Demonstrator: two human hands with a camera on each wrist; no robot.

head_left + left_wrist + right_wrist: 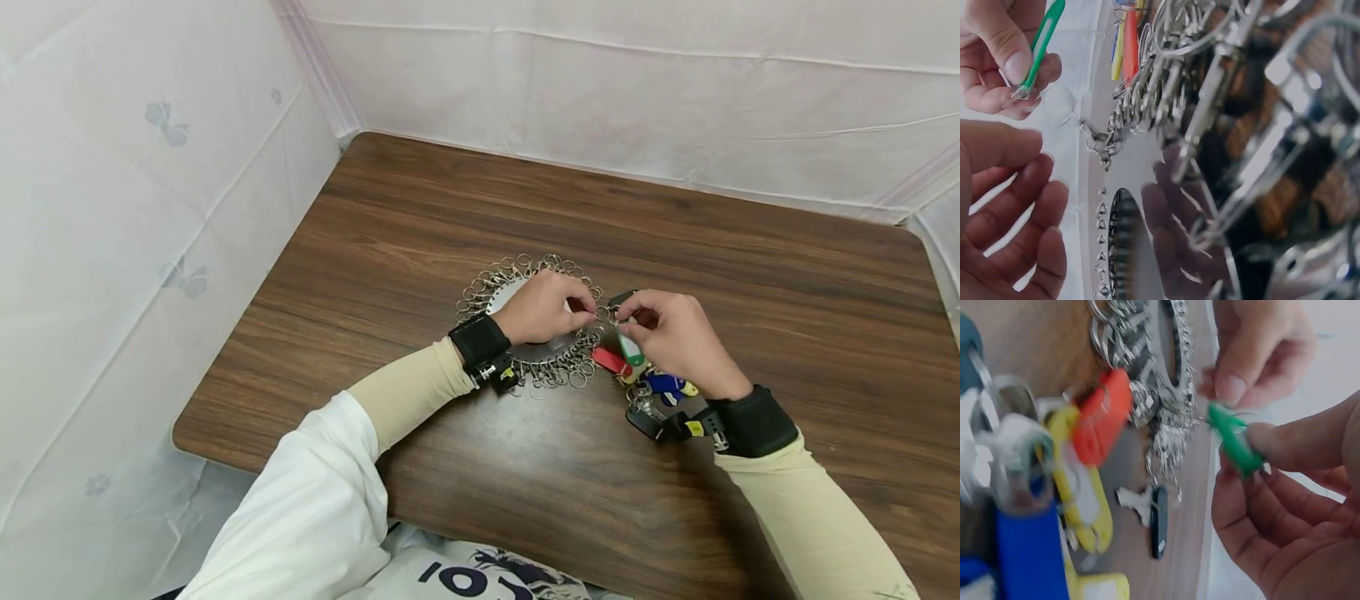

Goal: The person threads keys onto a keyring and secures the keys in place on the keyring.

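A round metal disc (517,293) fringed with several key rings (558,371) lies on the wooden table (750,275). My left hand (588,312) rests over it, thumb and fingers pinching a small ring (1200,419) at the disc's right edge. My right hand (628,321) pinches a green key tag (1233,439) right beside that ring. The wrist views show the same green tag (1040,42) between my right thumb and finger, with the left fingers (1019,206) just below it. Red (610,361), blue (663,383) and yellow (1088,506) tags lie under my right hand.
A black key (1157,520) lies on the table near the tags, and a dark fob (622,296) sits beyond my right hand. White cloth walls (135,208) close in the table on the left, back and right. Bare wood stretches behind and to both sides of the disc.
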